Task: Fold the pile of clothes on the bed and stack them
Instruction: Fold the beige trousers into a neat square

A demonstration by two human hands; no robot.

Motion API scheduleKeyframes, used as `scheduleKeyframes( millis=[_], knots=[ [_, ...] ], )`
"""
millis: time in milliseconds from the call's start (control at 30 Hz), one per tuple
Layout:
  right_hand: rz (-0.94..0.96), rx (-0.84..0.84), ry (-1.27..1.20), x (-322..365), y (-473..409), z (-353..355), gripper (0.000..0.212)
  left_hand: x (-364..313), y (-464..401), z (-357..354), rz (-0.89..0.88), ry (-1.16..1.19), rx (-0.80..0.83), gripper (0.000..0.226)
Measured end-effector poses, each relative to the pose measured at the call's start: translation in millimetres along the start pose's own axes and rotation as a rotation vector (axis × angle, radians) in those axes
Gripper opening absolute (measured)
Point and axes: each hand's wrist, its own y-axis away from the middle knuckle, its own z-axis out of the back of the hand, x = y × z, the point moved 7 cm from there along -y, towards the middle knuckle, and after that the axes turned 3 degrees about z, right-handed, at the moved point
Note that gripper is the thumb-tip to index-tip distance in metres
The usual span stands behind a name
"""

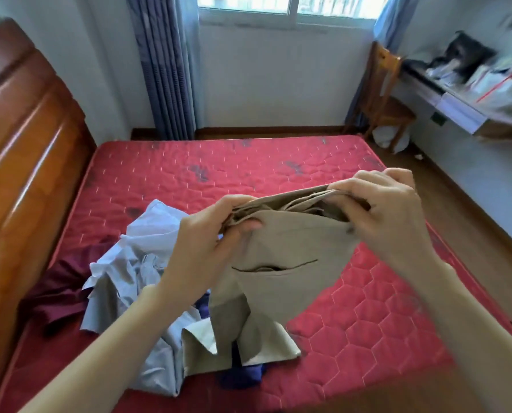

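Down at the near edge of the red quilted mattress (353,293) sits the heap of unfolded clothes: a dark blue garment (242,375) peeks out at the bottom, a pale grey-blue shirt (135,263) sprawls across the middle of the heap, and a maroon garment (61,290) trails off toward the headboard side. Raised just above that heap is the beige cotton pair of trousers (284,257), lifted clear at the waistband while the legs hang down and rest crumpled on the blue and grey pieces below. The left hand (207,242) grips the left end of the waistband, fingers curled over the bunched fabric and thumb pressing from the front. The right hand (385,210) pinches the right end of the same band, fingers folded around the top edge. A slit pocket faces the camera between the two forearms. The trousers block the view of part of the heap beneath them.

Further back, bare mattress stretches toward the window wall. A glossy brown wooden headboard (25,138) runs along the left. Beyond the bed's far edge, blue-grey pleated curtains (168,70) hang beside the window (290,4). At far right a wooden chair (382,96) stands by a cluttered desk (463,111), its contents too blurred to make out.
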Motion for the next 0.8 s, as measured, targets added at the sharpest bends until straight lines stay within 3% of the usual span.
scheduleKeyframes(
  millis=[100,267,400,467,567,700,800],
  knots=[
    [-0.103,0.115,0.004,-10.5,12.8,-6.0,0.007,2.8,1.0,-13.2,0.005,0.019,0.102,0.032],
    [-0.249,0.192,-0.05,-25.9,20.3,3.1,0.009,-2.6,-5.8,-18.4,-0.082,0.023,0.074,0.022],
    [-0.324,0.069,0.031,-20.9,23.6,9.1,0.006,-13.1,-21.6,-24.5,-0.103,-0.029,0.045,0.019],
    [-0.268,0.029,-0.004,0.3,23.0,6.0,0.024,-17.4,-25.5,-26.0,-0.125,-0.024,0.054,0.021],
    [-0.16,0.216,-0.066,26.9,19.0,-20.0,0.06,-17.4,-29.2,-25.5,-0.125,0.0,0.057,0.024],
    [-0.17,0.244,-0.029,25.2,9.1,-37.3,0.033,-12.0,-32.0,-20.6,-0.142,0.033,0.046,0.026],
    [-0.135,0.211,-0.048,24.9,-0.4,-42.3,0.029,-4.2,-35.8,-16.6,-0.074,0.108,0.001,0.024]
  ],
)
